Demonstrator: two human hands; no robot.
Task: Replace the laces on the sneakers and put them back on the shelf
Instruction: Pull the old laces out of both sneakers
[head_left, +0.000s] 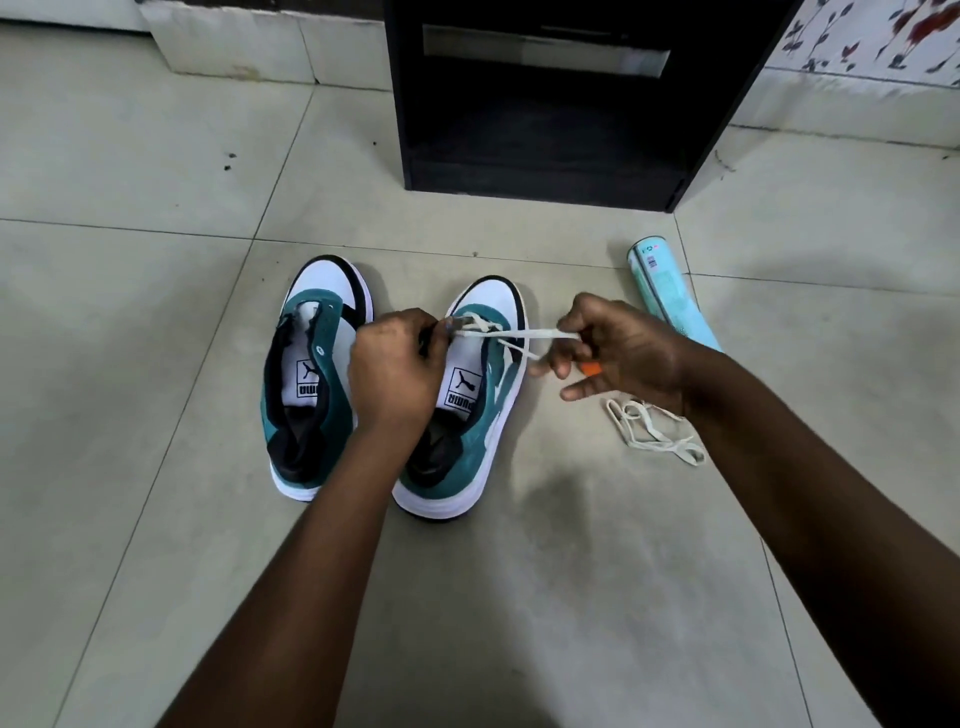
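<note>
I see my left hand (392, 364) curled over the tongue of the right-hand sneaker (467, 395), pinching one end of the white lace (519, 335). My right hand (618, 348) pinches the other end tight — lace stretched taut between them. The other sneaker (311, 384) sits just beside, unlaced. A loose lace (654, 431) lies on the floor (156, 312) near a teal can (670, 296); the black shelf (561, 104) stands beyond.

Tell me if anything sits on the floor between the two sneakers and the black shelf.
Nothing visible does. The floor from the left sneaker and right sneaker up to the black shelf shows bare tile; the turquoise can lies off to the right.
</note>
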